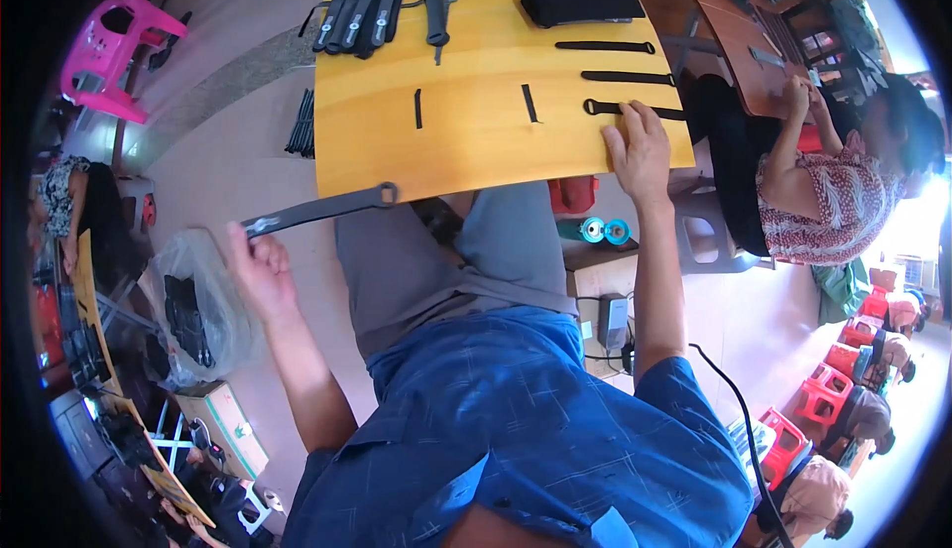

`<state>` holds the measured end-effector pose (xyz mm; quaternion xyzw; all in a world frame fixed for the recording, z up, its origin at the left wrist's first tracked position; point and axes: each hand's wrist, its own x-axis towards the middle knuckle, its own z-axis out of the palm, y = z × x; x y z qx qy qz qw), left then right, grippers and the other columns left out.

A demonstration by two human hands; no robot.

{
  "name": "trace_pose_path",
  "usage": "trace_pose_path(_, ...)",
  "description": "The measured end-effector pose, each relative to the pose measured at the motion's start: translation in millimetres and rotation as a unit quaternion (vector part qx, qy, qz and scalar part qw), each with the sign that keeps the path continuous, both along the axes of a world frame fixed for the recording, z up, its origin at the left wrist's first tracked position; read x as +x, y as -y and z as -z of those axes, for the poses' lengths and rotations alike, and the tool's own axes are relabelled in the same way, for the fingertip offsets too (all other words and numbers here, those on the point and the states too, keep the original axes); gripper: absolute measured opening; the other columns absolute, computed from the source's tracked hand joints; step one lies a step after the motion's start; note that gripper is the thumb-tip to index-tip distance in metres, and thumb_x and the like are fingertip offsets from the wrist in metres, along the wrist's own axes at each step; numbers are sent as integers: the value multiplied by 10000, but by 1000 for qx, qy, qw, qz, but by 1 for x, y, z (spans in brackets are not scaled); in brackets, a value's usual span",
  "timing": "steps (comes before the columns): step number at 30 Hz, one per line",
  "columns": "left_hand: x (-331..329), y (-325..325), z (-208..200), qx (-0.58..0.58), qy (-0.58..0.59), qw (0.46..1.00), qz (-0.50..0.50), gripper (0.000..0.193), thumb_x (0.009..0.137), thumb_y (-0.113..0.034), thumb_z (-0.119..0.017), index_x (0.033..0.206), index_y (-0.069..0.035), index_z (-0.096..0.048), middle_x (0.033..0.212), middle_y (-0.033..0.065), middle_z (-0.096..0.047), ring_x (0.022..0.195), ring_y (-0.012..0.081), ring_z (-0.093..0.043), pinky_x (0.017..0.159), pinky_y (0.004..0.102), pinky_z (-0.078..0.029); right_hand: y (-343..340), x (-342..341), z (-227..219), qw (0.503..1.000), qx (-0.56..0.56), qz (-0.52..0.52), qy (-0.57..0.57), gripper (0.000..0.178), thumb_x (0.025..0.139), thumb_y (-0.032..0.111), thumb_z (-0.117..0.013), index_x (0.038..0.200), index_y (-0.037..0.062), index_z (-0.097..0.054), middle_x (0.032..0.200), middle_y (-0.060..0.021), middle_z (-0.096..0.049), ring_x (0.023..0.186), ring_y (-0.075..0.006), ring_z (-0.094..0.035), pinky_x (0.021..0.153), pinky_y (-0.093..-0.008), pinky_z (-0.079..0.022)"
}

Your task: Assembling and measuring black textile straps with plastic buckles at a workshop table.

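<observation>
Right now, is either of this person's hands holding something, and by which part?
The left hand holds a long black strap by one end, the ring end pointing toward the wooden table. The right hand holds nothing; it rests flat at the table edge beside another black strap.

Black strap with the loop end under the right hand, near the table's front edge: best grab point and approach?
Take the strap at its loop end, on the left. It lies flat and thin on the yellow table, so only the loop gives the fingers something to hook. Come from above and the near edge; the right hand already rests there. The left hand is busy holding another strap.
</observation>
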<state>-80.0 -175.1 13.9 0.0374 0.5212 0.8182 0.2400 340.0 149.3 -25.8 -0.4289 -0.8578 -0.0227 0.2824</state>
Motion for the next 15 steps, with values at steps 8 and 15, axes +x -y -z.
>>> trace_pose_path(8, 76, -62, -7, -72, -43, 987, 139, 289, 1061, -330, -634, 865, -118, -620, 640, -108, -420, 503, -14, -334, 424, 185, -224, 19, -32, -30, 987, -100, -42, -116, 402, 989, 173, -670, 1334, -29, -629, 1332, -251, -639, 1232, -415, -612, 1075, -454, -472)
trace_pose_path(15, 96, -80, -3, -87, 0, 982, 169, 339, 1062, -332, -631, 823, -92, -611, 649, -106, -424, 507, -18, -327, 439, 180, -221, 139, -166, -80, 911, -223, -320, -136, 353, 901, 100, -744, 1243, 40, -678, 1226, -191, -698, 1116, -394, -678, 957, -459, -543)
